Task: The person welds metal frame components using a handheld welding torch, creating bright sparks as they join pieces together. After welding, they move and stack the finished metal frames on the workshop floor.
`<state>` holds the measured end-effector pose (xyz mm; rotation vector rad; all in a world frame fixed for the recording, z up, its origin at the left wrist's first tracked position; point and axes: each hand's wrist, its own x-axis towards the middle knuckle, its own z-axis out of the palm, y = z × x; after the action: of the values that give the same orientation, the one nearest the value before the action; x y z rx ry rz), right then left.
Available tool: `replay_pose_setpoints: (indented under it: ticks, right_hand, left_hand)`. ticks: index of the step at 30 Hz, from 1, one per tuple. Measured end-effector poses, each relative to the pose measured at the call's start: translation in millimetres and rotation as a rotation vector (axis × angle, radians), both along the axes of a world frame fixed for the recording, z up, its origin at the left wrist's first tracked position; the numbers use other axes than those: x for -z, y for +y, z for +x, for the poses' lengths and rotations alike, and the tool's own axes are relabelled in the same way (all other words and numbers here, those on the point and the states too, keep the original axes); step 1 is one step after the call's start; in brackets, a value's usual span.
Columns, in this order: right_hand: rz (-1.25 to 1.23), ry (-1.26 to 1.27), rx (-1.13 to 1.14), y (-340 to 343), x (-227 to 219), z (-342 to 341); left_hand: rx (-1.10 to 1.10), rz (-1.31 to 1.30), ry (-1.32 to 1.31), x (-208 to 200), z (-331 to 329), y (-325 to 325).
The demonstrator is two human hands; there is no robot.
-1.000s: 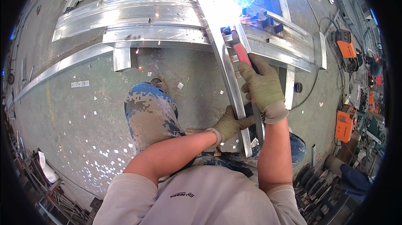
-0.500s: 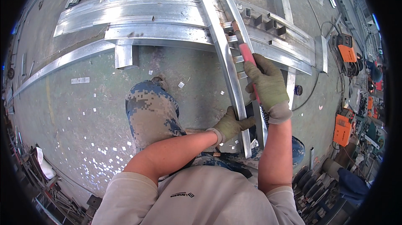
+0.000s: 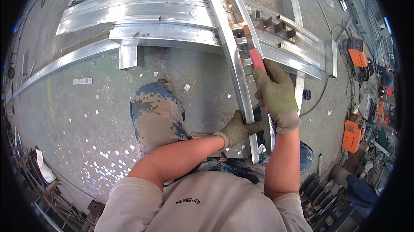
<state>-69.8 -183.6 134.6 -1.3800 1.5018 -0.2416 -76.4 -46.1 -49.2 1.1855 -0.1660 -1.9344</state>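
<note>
My right hand (image 3: 277,94), in a green work glove, grips a red-handled welding torch (image 3: 256,58) whose tip rests at a joint on the metal frame, where a few small sparks show. My left hand (image 3: 238,128), also gloved, clasps the near end of a long curved steel rail (image 3: 228,55) that runs away from me. A second rail (image 3: 241,12) lies alongside it, with short cross pieces between them. My knee in camouflage trousers (image 3: 157,115) is bent over the concrete floor just left of the rails.
Wide curved steel channels (image 3: 142,16) lie across the floor ahead. Orange welding machines (image 3: 352,135) with cables stand at the right. Metal offcuts and tools crowd the lower left and lower right edges. Small white scraps dot the floor (image 3: 86,137).
The bright blue welding arc seen a second ago has gone out. My right hand drew the torch slightly nearer along the rail; my left hand stayed on the rail.
</note>
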Motion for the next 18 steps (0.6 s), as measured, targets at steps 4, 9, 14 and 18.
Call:
replay_pose_setpoints:
  ticks: [4,9,14,18]
  right_hand:
    - [-0.039,-0.017,-0.007,3,4,-3]
    - [-0.144,0.002,-0.066,3,18,-4]
    - [-0.32,0.092,-0.199,0,41,-13]
    - [-0.37,0.153,-0.232,9,38,-6]
  left_hand:
    - [-0.014,-0.04,-0.023,5,-2,1]
    - [-0.045,-0.05,-0.01,3,-4,1]
    - [-0.019,-0.062,-0.081,-6,1,0]
    - [-0.017,-0.112,-0.185,-4,0,3]
